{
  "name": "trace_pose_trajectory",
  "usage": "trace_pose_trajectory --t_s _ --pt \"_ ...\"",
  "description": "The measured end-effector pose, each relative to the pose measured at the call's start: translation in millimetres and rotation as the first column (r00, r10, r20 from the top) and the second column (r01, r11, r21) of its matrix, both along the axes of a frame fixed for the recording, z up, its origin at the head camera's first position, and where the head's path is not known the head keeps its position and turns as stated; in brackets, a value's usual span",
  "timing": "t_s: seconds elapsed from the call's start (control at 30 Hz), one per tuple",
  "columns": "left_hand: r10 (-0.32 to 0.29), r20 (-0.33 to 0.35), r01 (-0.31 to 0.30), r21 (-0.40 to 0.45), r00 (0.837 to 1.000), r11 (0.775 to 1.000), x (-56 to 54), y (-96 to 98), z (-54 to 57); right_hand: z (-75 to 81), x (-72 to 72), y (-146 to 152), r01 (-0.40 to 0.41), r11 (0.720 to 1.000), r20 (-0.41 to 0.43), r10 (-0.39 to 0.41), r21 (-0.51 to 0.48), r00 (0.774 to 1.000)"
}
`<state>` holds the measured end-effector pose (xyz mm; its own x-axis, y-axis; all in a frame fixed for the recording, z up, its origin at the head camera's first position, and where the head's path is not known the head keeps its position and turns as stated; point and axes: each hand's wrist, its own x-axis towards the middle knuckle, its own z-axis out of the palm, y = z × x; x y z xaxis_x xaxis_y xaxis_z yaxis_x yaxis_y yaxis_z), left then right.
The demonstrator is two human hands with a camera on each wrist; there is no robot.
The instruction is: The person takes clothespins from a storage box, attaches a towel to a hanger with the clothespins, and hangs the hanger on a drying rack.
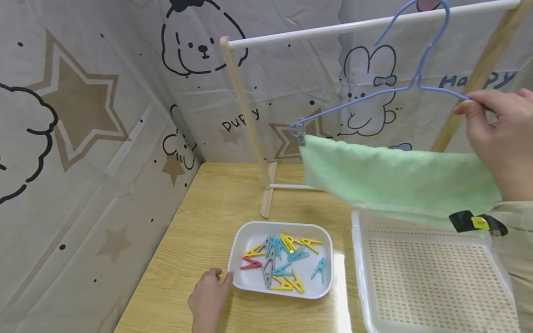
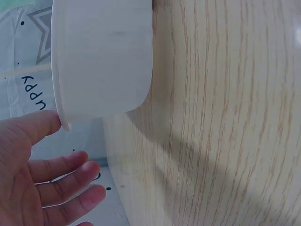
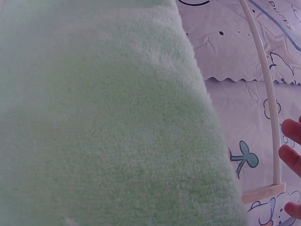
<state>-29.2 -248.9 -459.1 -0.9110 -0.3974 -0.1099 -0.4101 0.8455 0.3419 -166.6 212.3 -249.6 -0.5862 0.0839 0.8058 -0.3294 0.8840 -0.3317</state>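
My right hand (image 1: 501, 134) pinches the right end of a blue wire clothes hanger (image 1: 420, 69), held up in front of a drying rack. A grey clothespin (image 1: 300, 132) fastens one corner of a light green towel (image 1: 387, 180) to the hanger's left end. My right hand covers the towel's other corner. Close up, the towel (image 3: 113, 113) fills most of the right wrist view. Down at the left, my left hand (image 1: 210, 296) has its thumb against the corner of a white plastic box (image 2: 103, 56); its other fingers are spread and hold nothing.
Several yellow, teal, grey and red clothespins (image 1: 272, 261) lie in the white box. To its right stands a white perforated basket (image 1: 441, 282). The rack's white bar (image 1: 333, 30) runs across the back on wooden legs (image 1: 245, 106). Printed fabric (image 1: 91, 199) hangs around the table.
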Motion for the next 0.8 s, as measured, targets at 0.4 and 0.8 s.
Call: trace_pose_trajectory --t_s 0.4,0.8 --pt "0.003 0.040 -0.004 0.000 0.999 1.000 0.6 -1.4 1.3 5.8 -4.6 0.3 0.001 1.000 0.009 -0.001 -0.002 1.000" --pt "-0.010 0.099 0.008 0.024 0.995 1.000 2.0 -2.3 3.3 6.2 -6.8 -1.5 0.048 0.999 0.081 -0.048 -0.005 0.996"
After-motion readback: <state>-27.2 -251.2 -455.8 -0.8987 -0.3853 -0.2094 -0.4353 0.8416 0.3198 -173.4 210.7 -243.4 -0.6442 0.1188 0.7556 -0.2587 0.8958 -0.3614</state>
